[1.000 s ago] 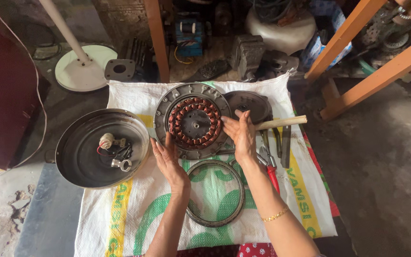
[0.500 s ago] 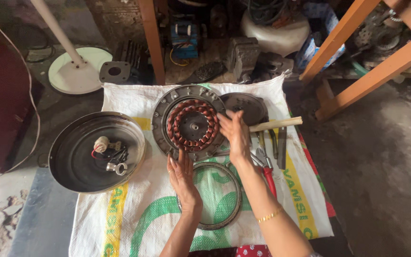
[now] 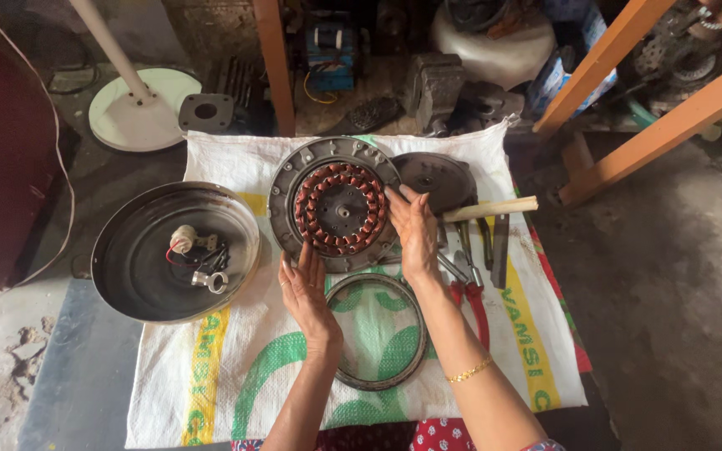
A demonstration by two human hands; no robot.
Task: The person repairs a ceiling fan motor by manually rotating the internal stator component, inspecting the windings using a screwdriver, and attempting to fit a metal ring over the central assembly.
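Both hands are flat on the fan stator plate (image 3: 336, 205), the one with copper windings, sitting on a white woven sack (image 3: 236, 367). Left hand (image 3: 307, 288) rests at its near rim, right hand (image 3: 415, 230) on its right edge, fingers spread, neither grip closed. Metal ring (image 3: 378, 330) lies just below, round pan (image 3: 139, 255) to the left, red-handled pliers (image 3: 474, 292) on the right.

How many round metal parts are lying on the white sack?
4: the stator plate under both hands, a dark cover behind it, the ring nearest the person, the bowl at left. Others may be hidden.
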